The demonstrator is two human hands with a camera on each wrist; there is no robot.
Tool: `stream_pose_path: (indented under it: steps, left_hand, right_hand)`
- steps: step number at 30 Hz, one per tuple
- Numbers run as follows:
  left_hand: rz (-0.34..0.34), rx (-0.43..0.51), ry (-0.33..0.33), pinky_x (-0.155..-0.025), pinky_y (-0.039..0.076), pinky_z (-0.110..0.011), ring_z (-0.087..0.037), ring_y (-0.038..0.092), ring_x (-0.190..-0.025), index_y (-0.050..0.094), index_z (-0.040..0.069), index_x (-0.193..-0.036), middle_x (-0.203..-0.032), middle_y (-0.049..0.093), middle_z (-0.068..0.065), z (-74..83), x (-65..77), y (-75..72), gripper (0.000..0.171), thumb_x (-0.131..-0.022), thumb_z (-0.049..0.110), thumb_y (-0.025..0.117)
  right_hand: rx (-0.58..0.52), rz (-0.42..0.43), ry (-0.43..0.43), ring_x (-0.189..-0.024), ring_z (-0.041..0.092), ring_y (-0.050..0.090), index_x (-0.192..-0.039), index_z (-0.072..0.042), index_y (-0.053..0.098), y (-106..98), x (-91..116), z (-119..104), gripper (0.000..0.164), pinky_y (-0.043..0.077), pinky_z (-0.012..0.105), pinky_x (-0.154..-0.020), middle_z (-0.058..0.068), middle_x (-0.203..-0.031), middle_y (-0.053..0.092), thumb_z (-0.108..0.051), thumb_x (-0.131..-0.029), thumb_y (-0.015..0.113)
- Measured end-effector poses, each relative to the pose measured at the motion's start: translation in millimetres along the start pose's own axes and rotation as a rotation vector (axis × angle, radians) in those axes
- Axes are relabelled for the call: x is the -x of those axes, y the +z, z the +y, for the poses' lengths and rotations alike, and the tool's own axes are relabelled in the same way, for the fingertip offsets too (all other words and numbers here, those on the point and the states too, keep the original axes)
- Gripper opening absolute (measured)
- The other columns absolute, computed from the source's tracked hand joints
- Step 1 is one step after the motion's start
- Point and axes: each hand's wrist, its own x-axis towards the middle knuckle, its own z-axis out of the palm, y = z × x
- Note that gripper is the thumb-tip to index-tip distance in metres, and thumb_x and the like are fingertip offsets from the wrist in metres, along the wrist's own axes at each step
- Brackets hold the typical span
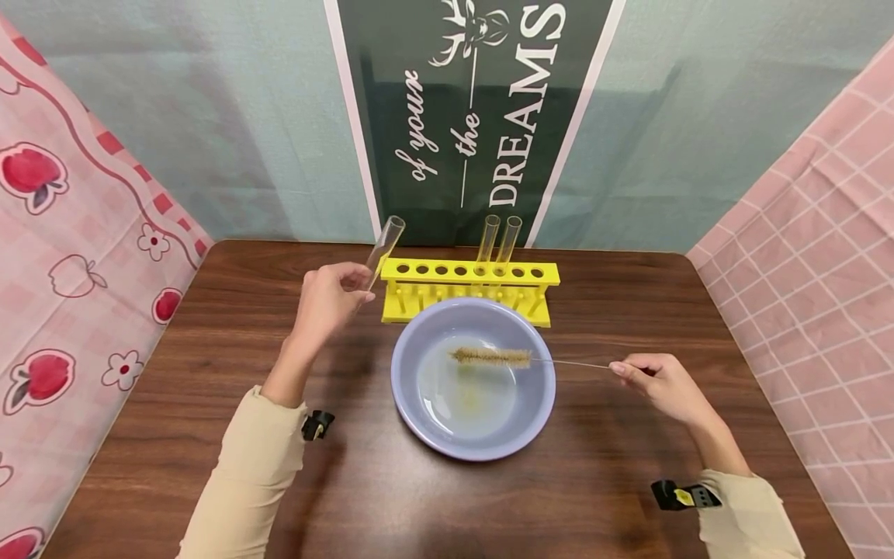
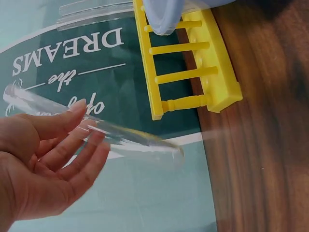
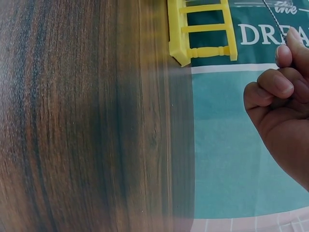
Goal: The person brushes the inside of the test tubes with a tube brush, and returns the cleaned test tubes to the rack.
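Observation:
My left hand (image 1: 330, 299) pinches a clear glass test tube (image 1: 385, 247) between thumb and fingers, tilted, just left of the yellow test tube rack (image 1: 469, 272). In the left wrist view the tube (image 2: 140, 145) looks see-through, its rounded end pointing away from the palm. My right hand (image 1: 663, 380) pinches the thin twisted-wire handle of a test tube brush (image 1: 492, 357). The brown bristles hang over the lilac basin (image 1: 403, 388), which holds cloudy, slightly yellowish liquid (image 1: 461, 411). In the right wrist view only the wire (image 3: 275, 18) shows, not the bristles.
Two clear test tubes (image 1: 509, 237) stand in the rack, behind the basin. The wooden table (image 1: 594, 481) meets a fabric backdrop (image 1: 279, 155) at its far edge. Patterned pink cloths (image 1: 84, 310) hang at the left and right sides.

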Motion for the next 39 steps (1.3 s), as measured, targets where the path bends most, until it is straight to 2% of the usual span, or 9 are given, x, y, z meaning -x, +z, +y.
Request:
stream_pose_path:
  steps: [8, 11, 14, 18, 22, 27, 30, 39]
  left_hand:
    - [-0.006, 0.030, -0.001, -0.075, 0.046, -0.040, -0.026, 0.060, -0.080, 0.064, 0.000, -0.091, -0.082, 0.064, -0.012, 7.6, -24.5, 4.2, 0.019, -0.074, 0.003, 0.073]
    - [0.011, 0.046, 0.023, -0.075, 0.046, -0.039, -0.026, 0.059, -0.078, 0.063, 0.000, -0.090, -0.081, 0.063, -0.012, 10.7, -34.1, 6.1, 0.017, -0.075, 0.002, 0.072]
    - [0.028, 0.050, 0.034, -0.081, 0.041, -0.040, -0.026, 0.059, -0.078, 0.064, 0.000, -0.090, -0.081, 0.063, -0.013, 13.7, -43.2, 8.3, 0.017, -0.075, 0.003, 0.072]
    - [0.037, 0.062, 0.005, -0.088, 0.037, -0.042, -0.026, 0.060, -0.083, 0.065, 0.000, -0.092, -0.083, 0.064, -0.013, 17.1, -54.3, 11.9, 0.018, -0.076, 0.005, 0.072]
    - [0.046, 0.088, -0.034, -0.088, 0.039, -0.041, -0.026, 0.061, -0.085, 0.065, 0.001, -0.094, -0.084, 0.064, -0.013, 19.4, -63.1, 16.5, 0.019, -0.076, 0.004, 0.072]
    - [0.052, 0.092, -0.049, -0.080, 0.044, -0.038, -0.025, 0.060, -0.083, 0.066, 0.000, -0.094, -0.085, 0.064, -0.014, 24.3, -69.6, 22.9, 0.020, -0.076, 0.004, 0.072]
    - [0.056, 0.085, -0.041, -0.080, 0.045, -0.037, -0.025, 0.060, -0.081, 0.066, 0.000, -0.094, -0.084, 0.064, -0.014, 27.5, -72.3, 26.8, 0.019, -0.076, 0.004, 0.072]
    - [0.022, 0.078, -0.087, -0.079, 0.045, -0.035, -0.024, 0.058, -0.083, 0.065, 0.001, -0.096, -0.087, 0.064, -0.012, 25.6, -80.7, 41.2, 0.020, -0.078, 0.006, 0.071]
  right_hand:
    - [-0.025, -0.001, 0.000, -0.048, 0.002, 0.030, -0.063, -0.013, 0.052, 5, -2, 1, 0.031, 0.029, 0.027, -0.041, -0.003, -0.052, 0.037, 0.008, -0.084, 0.056]
    - [-0.035, -0.005, 0.003, -0.047, 0.001, 0.029, -0.062, -0.014, 0.052, 7, -3, 1, 0.032, 0.028, 0.028, -0.039, -0.005, -0.051, 0.035, 0.008, -0.084, 0.056]
    - [-0.045, -0.015, 0.005, -0.046, 0.000, 0.029, -0.062, -0.014, 0.052, 9, -4, 0, 0.032, 0.027, 0.029, -0.038, -0.004, -0.050, 0.034, 0.008, -0.084, 0.056]
    - [-0.041, -0.024, 0.007, -0.046, 0.000, 0.029, -0.062, -0.014, 0.052, 10, -5, -1, 0.031, 0.028, 0.029, -0.038, -0.004, -0.051, 0.035, 0.007, -0.084, 0.057]
    - [-0.027, -0.040, 0.018, -0.047, 0.001, 0.030, -0.063, -0.014, 0.053, 10, -5, -1, 0.030, 0.029, 0.027, -0.038, -0.006, -0.052, 0.036, 0.006, -0.085, 0.057]
    - [-0.023, -0.045, 0.025, -0.046, 0.001, 0.030, -0.063, -0.015, 0.053, 12, -4, 18, 0.029, 0.029, 0.027, -0.038, -0.007, -0.052, 0.037, 0.005, -0.085, 0.057]
    - [-0.027, -0.050, 0.020, -0.047, 0.002, 0.030, -0.064, -0.016, 0.054, 12, -3, 29, 0.028, 0.028, 0.027, -0.038, -0.008, -0.053, 0.036, 0.002, -0.086, 0.058]
    - [-0.024, -0.049, 0.014, -0.046, 0.002, 0.032, -0.063, -0.017, 0.054, 14, -3, 30, 0.027, 0.030, 0.026, -0.038, -0.011, -0.053, 0.037, -0.004, -0.087, 0.059]
